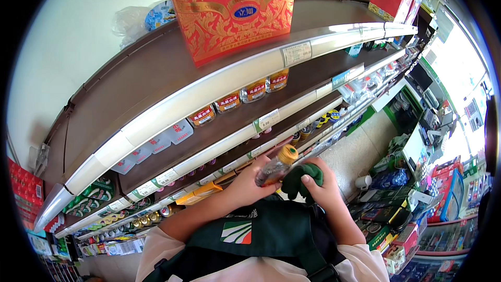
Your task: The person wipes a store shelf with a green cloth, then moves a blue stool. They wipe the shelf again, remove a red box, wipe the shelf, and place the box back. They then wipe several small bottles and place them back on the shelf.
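Note:
A small clear bottle with a gold cap is gripped in my left hand and leans to the upper right in front of my chest. My right hand clutches a dark green cloth, perhaps a glove, close beside the bottle. Behind the hands are the shelf rows. On the second shelf stands a row of similar flat clear bottles with orange-and-red labels. To their left is a row of pale bottles or packs with red print.
A large red-and-gold box stands on the top shelf. Green packs sit at the lower left. On the right, beyond the tiled floor, are a cluttered counter, a white cup and stacked boxes.

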Demonstrator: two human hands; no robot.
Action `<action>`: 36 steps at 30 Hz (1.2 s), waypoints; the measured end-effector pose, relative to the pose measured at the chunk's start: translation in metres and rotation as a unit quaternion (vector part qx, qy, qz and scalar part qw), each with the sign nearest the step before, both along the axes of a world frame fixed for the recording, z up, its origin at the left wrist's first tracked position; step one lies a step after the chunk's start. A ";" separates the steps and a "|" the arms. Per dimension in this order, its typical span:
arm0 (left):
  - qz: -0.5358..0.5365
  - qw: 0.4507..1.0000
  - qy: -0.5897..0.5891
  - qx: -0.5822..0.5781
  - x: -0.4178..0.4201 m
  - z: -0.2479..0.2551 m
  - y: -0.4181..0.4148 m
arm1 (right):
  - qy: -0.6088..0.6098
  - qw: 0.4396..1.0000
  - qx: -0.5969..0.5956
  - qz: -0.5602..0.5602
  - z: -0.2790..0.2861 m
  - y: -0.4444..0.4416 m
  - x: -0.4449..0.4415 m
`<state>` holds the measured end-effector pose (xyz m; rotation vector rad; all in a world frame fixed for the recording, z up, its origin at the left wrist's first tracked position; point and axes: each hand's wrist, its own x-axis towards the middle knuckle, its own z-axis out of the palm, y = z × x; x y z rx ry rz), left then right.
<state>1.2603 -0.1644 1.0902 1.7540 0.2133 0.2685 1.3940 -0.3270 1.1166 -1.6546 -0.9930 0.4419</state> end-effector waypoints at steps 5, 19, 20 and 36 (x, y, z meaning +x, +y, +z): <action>-0.041 0.989 -0.002 0.143 -0.007 0.021 -0.002 | -0.054 0.995 0.005 0.084 0.045 0.007 -0.009; 0.138 0.950 -0.198 0.197 -0.127 0.187 0.028 | -0.236 0.921 0.245 0.191 0.129 0.025 -0.025; 0.249 0.924 -0.241 0.160 -0.127 0.196 0.026 | -0.223 0.933 0.222 0.177 0.127 0.027 -0.024; 0.343 0.930 -0.004 0.132 -0.083 0.251 0.149 | -0.243 0.969 0.047 0.001 0.082 0.097 0.094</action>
